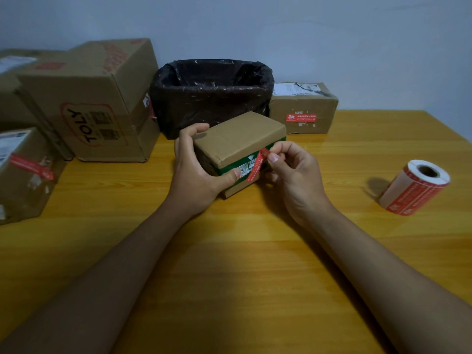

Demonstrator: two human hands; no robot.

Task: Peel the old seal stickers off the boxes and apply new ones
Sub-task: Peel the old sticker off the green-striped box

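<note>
A small cardboard box (237,139) with a green band stands on the wooden table (229,251) in the middle. My left hand (196,169) grips its left end, thumb on the front face. A red seal sticker (257,166) hangs partly lifted from the front face; my right hand (293,175) pinches its upper end between thumb and forefinger. A roll of new red stickers (415,187) lies on its side at the right.
A bin lined with a black bag (212,95) stands behind the small box. A large TOLY carton (97,103) and another box with a red seal (25,172) are at the left. A brown box with a red sticker (302,111) sits at the back right.
</note>
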